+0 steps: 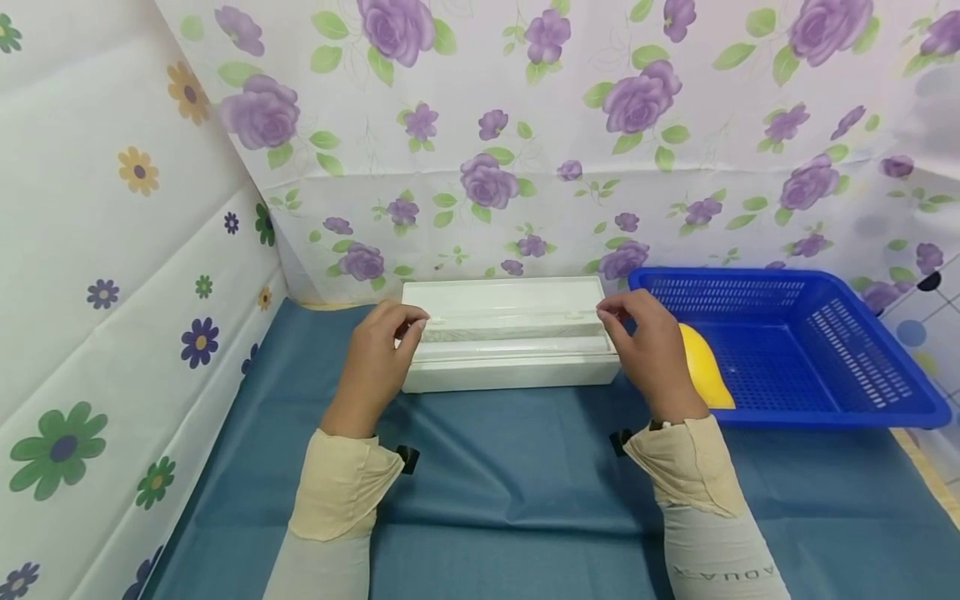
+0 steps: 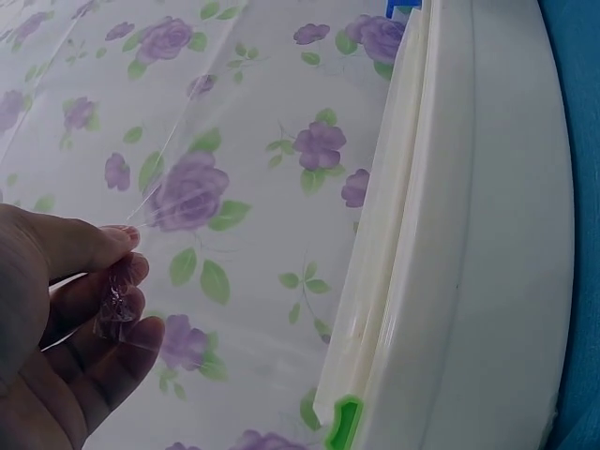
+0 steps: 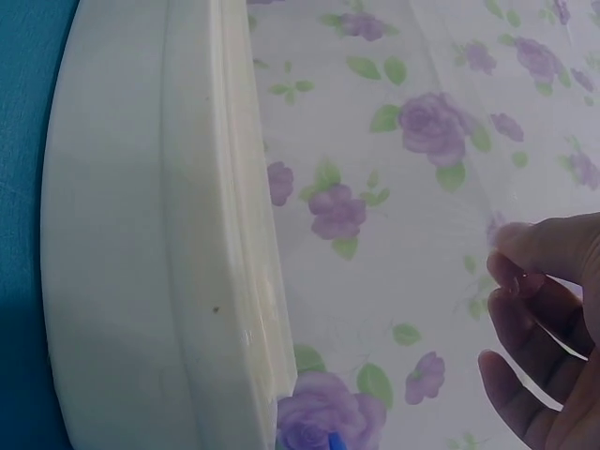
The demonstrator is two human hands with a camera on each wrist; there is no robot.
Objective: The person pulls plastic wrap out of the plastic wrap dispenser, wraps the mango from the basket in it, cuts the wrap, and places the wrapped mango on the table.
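A long white cling film dispenser (image 1: pixel 510 375) lies on the table, its lid (image 1: pixel 502 293) raised at the back. A roll (image 1: pixel 517 347) shows inside. Clear cling film (image 1: pixel 517 323) spans between the two hands above the box. At the box's left end, my left hand (image 1: pixel 375 358) pinches one corner of the film; the left wrist view shows a crumpled bit of film (image 2: pixel 116 305) by its fingers. My right hand (image 1: pixel 651 350) pinches the other corner at the right end, with thumb and index finger together in the right wrist view.
Right of the box stands a blue plastic basket (image 1: pixel 780 421) with a yellow curved object (image 1: pixel 703 371) at its left side. A blue-green cloth (image 1: pixel 495 500) covers the table. Flowered sheets (image 1: pixel 487 225) hang behind and at the left.
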